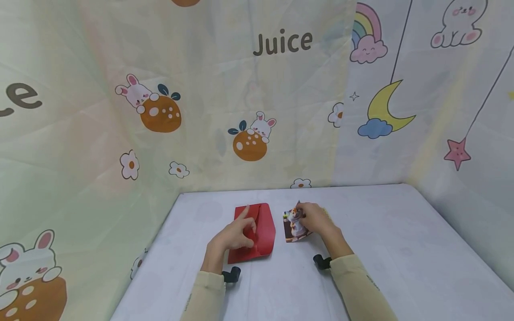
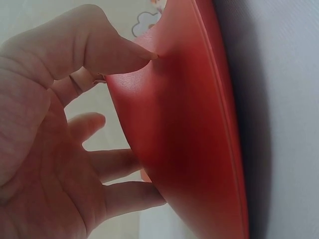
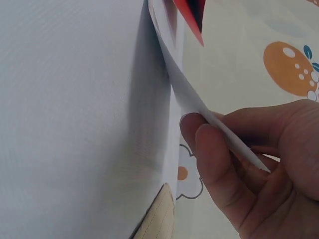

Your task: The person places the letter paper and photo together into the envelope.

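Observation:
A red envelope (image 1: pixel 265 232) lies at an angle on the white table, its pointed flap opened out to the right. My left hand (image 1: pixel 234 234) pinches its edge. In the left wrist view the thumb presses on the red face (image 2: pixel 184 114), while other fingers reach behind the edge. To the right, my right hand (image 1: pixel 315 218) pinches a picture card (image 1: pixel 295 226) printed with a white cartoon-like figure on a dark ground. The right wrist view shows this card (image 3: pixel 187 94) edge-on, tilted, with thumb and fingers on both sides and its far end close to the table.
Mostly hidden behind the right hand, a small yellowish thing (image 1: pixel 326 213) rests on the table. A beige piece with a stitched edge (image 3: pixel 159 214) shows low in the right wrist view. Printed cloth walls (image 1: pixel 217 147) stand behind and beside the white table (image 1: pixel 381 232).

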{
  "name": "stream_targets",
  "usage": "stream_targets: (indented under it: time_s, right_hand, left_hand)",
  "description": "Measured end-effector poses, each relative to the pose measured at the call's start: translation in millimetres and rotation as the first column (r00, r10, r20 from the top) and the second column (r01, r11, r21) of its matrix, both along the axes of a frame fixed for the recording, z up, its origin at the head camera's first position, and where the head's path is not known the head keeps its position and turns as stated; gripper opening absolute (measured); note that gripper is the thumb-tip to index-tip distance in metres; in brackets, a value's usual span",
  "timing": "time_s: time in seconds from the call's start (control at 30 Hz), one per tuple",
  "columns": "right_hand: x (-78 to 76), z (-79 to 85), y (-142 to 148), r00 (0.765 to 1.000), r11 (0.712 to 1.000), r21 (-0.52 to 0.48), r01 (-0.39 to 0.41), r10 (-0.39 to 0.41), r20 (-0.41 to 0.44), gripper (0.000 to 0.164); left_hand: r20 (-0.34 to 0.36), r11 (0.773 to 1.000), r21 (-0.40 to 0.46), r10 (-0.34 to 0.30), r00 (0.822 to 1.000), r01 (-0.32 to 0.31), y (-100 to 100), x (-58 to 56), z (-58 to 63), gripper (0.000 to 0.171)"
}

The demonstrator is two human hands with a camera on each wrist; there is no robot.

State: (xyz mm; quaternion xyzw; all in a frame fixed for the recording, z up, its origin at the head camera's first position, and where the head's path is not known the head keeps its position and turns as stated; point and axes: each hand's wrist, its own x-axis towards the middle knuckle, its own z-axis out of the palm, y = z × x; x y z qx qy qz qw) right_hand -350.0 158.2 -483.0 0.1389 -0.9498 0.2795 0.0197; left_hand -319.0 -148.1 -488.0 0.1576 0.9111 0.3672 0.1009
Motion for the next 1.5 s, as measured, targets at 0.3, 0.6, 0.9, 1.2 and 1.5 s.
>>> stream_targets:
  time_s: [0.3,0.6,0.9,1.2,1.5]
  right_hand:
    - [0.7,1.7,0.3,1.0,1.0,-0.021,0.019,-0.019,-0.005,0.06]
    - [2.0,6.0,-1.9,0.998,0.996,-0.064,0.054,-0.056,-0.032,0.064]
    - [1.2,7.5,-4.0,0.997,0.993,-0.098,0.069,-0.073,-0.038,0.074]
    - [2.3,11.0,-2.7,0.995,0.99,-0.141,0.026,-0.039,-0.089,0.078]
    - [3.6,11.3,-11.8,0.998,0.982,-0.187,-0.021,0.009,-0.064,0.079]
  left_hand:
    - [0.0,1.0,0.012,-0.015,1.0,0.015,0.4,0.3,0.9,0.043]
    - [0.0,1.0,0.012,-0.014,1.0,0.014,0.6,-0.5,1.0,0.042]
    - [0.001,1.0,0.004,-0.011,1.0,0.011,0.4,-0.1,1.6,0.044]
    - [0.004,1.0,0.01,-0.003,1.0,0.003,1.4,1.5,4.2,0.044]
    - [0.006,1.0,-0.001,0.0,1.0,0.0,2.0,1.3,2.6,0.045]
